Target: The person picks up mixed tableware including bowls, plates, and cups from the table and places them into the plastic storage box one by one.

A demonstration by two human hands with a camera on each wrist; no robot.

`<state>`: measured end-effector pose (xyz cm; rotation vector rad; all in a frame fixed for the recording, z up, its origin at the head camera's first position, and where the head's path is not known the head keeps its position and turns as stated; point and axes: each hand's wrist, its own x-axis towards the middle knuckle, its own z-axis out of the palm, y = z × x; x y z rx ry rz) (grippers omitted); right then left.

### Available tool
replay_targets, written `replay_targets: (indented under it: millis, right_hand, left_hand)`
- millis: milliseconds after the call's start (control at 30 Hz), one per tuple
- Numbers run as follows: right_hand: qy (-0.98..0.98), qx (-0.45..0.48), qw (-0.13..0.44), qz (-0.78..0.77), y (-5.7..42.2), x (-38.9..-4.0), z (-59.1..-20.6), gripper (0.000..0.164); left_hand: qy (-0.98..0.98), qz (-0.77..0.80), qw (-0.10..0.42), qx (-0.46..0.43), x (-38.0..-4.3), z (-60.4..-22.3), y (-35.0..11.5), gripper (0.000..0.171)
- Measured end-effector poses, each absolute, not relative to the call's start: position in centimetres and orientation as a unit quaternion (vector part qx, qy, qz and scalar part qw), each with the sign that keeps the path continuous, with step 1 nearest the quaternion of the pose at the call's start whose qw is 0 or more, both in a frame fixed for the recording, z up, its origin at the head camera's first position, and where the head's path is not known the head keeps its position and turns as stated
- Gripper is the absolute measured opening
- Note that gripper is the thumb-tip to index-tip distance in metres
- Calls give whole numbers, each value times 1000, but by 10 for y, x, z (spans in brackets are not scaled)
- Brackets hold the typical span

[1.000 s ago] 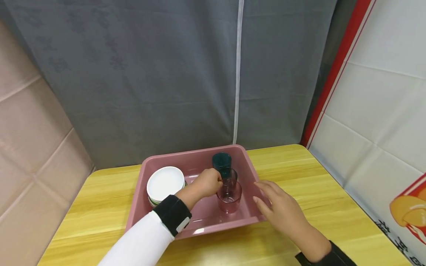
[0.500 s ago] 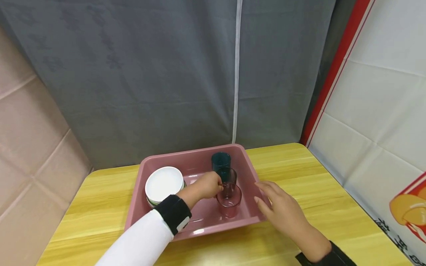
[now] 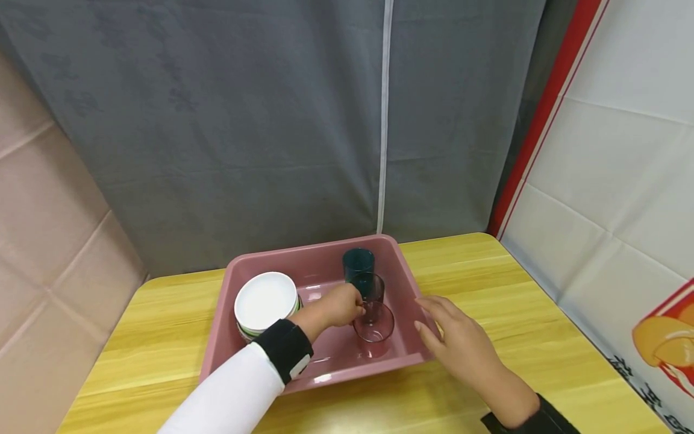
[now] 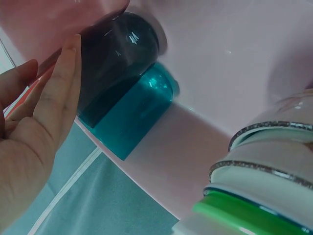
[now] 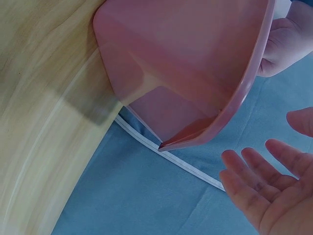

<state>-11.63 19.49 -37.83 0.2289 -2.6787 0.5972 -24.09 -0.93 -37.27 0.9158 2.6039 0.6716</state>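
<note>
My left hand (image 3: 338, 306) pinches the rim of a see-through pink glass (image 3: 375, 328) inside the pink basin (image 3: 314, 247). In the left wrist view, the glass edge runs between the thumb and the fingers (image 4: 56, 103). Just behind it stands a dark grey glass (image 3: 375, 284), with a teal glass (image 3: 358, 263) farther back in the row. My right hand (image 3: 461, 340) is held with relaxed fingers at the basin's right rim. The right wrist view shows this hand (image 5: 274, 191) holding nothing, its fingers spread apart.
Stacked bowls (image 3: 265, 301) with a white one on top fill the basin's left side; a green band (image 4: 234, 215) shows in the left wrist view. The basin stands on a wood-grain table (image 3: 450, 265). Behind the table hangs a grey curtain (image 3: 260, 150).
My left hand has moved slightly toward me, with the pink glass shifting lower and nearer the basin's front. The right hand has stayed in place.
</note>
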Motion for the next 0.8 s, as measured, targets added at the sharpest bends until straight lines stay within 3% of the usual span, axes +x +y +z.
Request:
replay_targets:
  millis: [800]
  right_hand:
    - [-951,86,210,208,197,-114,-381,38]
  left_hand:
    - [904,232,174,314,-239,-381,-4,19]
